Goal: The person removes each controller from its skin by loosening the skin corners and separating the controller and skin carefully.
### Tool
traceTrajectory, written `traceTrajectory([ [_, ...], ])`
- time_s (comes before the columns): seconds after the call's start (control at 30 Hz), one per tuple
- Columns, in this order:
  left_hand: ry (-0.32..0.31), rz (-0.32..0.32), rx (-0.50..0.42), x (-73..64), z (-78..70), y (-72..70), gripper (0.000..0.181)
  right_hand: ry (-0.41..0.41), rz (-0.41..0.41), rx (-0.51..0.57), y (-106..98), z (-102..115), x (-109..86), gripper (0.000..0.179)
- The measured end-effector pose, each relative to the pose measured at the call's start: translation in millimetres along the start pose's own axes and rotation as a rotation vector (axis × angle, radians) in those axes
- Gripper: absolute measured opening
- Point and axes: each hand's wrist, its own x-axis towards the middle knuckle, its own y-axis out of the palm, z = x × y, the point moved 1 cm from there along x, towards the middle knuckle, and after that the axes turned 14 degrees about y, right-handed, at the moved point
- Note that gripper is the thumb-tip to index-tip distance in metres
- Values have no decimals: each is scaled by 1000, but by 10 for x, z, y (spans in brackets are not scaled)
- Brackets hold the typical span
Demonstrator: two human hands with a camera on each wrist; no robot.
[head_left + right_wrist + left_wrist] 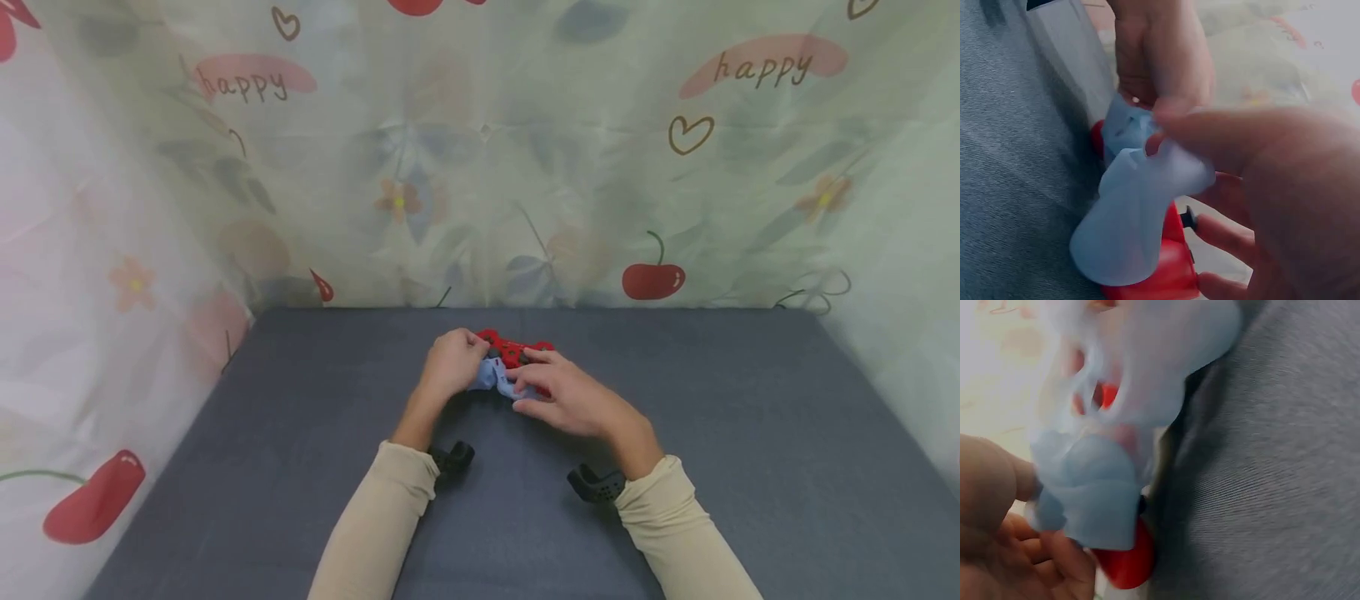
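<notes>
A red game controller (513, 353) sits at the far middle of the table, with a limp, light blue silicone cover (487, 375) partly over its near side. My left hand (448, 363) grips the left end of both; in the left wrist view its thumb and fingers pinch the cover (1097, 506) beside a red controller grip (1127, 565). On the other side, my right hand (567, 395) pinches the cover's loose part (1122, 231) between thumb and index finger. Its other fingers lie along the controller (1169, 269), near a black thumbstick (1188, 219). The cover hides much of the controller.
A dark grey cloth (300, 500) covers the table. Printed curtains (480, 167) rise behind its far edge and along the sides. Black wrist straps (597, 483) stick out inward from both forearms.
</notes>
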Motion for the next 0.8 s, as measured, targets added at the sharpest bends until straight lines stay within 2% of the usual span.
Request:
traceTrajectory([
  [0.2,137,-144,137,3,-6,131,20,6,-6,-79,23,3,-10,14],
  [0.3,192,-162,144,-3,1,142,20,-1,-22,-110,39,-4,-8,15],
  [0.37,206,-148,132,-6,16,137,21,-2,-26,-112,54,-4,-5,16],
  [0.63,146,-101,-118,24,37,98,21,29,-3,-69,102,-39,20,24],
  [0.7,137,-103,-136,33,35,107,21,39,5,-60,110,-47,26,24],
  [0.8,118,-108,-102,37,9,128,22,44,9,-59,123,-57,30,24],
])
